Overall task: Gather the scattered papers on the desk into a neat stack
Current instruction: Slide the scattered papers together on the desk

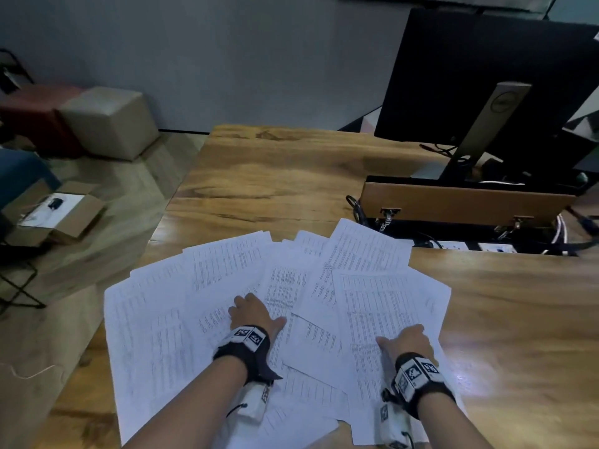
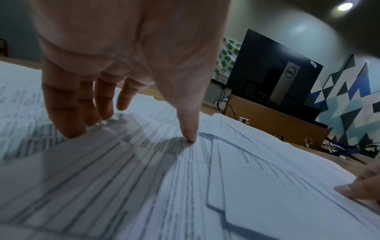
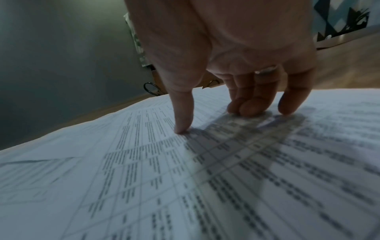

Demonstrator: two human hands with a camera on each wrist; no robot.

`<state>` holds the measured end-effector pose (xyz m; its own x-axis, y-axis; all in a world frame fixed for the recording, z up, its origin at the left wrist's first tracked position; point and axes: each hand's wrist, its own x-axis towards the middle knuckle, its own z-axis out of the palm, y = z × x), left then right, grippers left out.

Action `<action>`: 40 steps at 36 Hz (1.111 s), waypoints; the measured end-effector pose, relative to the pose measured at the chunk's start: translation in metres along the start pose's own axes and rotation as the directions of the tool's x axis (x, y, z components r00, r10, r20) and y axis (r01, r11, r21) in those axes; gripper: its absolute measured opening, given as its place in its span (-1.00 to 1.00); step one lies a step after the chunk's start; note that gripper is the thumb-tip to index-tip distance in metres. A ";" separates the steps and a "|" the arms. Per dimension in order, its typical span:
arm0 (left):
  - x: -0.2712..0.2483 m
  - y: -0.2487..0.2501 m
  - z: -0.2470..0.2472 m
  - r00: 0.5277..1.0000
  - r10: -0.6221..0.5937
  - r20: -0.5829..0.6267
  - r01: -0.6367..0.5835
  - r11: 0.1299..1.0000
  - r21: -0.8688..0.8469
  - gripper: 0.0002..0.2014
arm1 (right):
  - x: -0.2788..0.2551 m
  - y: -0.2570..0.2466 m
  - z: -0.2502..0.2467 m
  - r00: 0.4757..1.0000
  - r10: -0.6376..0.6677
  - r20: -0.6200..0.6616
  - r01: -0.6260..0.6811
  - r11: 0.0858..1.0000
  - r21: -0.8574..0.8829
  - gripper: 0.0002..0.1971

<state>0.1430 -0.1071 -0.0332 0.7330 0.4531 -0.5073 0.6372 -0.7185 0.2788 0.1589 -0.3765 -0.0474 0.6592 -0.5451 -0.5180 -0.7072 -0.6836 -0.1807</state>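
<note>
Several printed white papers [image 1: 227,273] lie fanned out and overlapping on the wooden desk [image 1: 291,176]. My left hand [image 1: 252,314] presses on the sheets at the middle of the spread, thumb [image 2: 189,129] and fingertips [image 2: 72,126] touching the paper [image 2: 246,162]. My right hand [image 1: 410,340] presses on the right-hand sheets, its thumb [image 3: 183,120] and fingertips [image 3: 252,107] planted on a printed table page [image 3: 144,178]. Neither hand holds a sheet. The near edges of some sheets are hidden under my forearms.
A black monitor [image 1: 486,92] on a stand and a wooden cable box [image 1: 460,202] with cables stand at the back right. The desk's left edge runs close to the leftmost sheets. On the floor to the left are a cardboard box [image 1: 55,215] and cube stools [image 1: 110,121].
</note>
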 end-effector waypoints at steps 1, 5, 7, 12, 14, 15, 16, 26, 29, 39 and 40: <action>0.001 0.002 0.001 1.000 -0.017 -0.003 0.017 1.000 -0.011 -0.07 | 0.001 -0.001 0.002 1.000 0.008 0.011 -0.009 1.000 0.018 -0.14; 0.008 0.004 0.005 0.997 -0.056 0.044 0.059 0.995 -0.078 0.06 | 0.001 -0.004 0.004 1.000 -0.012 0.017 0.013 1.000 -0.014 -0.43; 0.010 0.004 0.005 0.993 -0.080 0.089 0.091 0.987 -0.130 0.05 | -0.001 -0.005 0.000 1.000 0.010 -0.005 -0.010 0.997 -0.073 -0.41; 0.010 0.001 -0.002 0.991 -0.041 0.131 0.063 0.985 -0.162 -0.63 | 0.002 0.001 -0.009 0.999 0.040 -0.008 -0.040 0.995 -0.097 0.16; 0.008 0.000 -0.006 0.993 -0.009 0.121 0.031 0.982 -0.184 -0.72 | 0.006 0.004 -0.009 0.999 0.049 -0.011 -0.050 0.997 -0.064 0.26; 0.006 -0.001 -0.009 0.994 0.017 0.109 0.004 0.982 -0.191 -0.83 | 0.007 0.005 -0.009 0.999 0.048 -0.020 -0.050 0.997 -0.058 0.27; 0.008 -0.004 -0.011 0.995 0.024 0.100 -0.005 0.983 -0.184 -0.80 | 0.008 0.006 -0.008 0.999 0.042 -0.031 -0.044 0.997 -0.061 0.27; 0.029 -0.053 -0.050 0.999 0.029 -0.014 -0.031 0.981 -0.191 -0.87 | 0.011 0.019 -0.024 0.979 -0.121 -0.167 0.148 0.976 0.160 -0.88; 0.036 -0.069 -0.061 0.998 -0.025 -0.066 0.014 0.988 -0.153 -0.97 | 0.006 0.010 -0.037 0.955 -0.232 -0.183 0.271 0.935 0.229 -0.88; 0.053 -0.085 -0.045 0.992 0.082 -0.092 -0.077 0.995 0.063 -0.80 | 0.029 -0.077 -0.010 0.987 -0.121 -0.105 0.130 0.988 0.088 -0.70; 0.055 -0.085 -0.043 0.991 0.109 -0.074 -0.102 0.991 0.092 -0.76 | 0.030 -0.081 -0.005 0.992 -0.104 -0.078 0.108 0.993 0.047 -0.67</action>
<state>0.1393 0.0017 -0.0493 0.8137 0.4099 -0.4121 0.5345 -0.8064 0.2532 0.2370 -0.3394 -0.0443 0.7470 -0.5073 -0.4298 -0.6433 -0.7149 -0.2742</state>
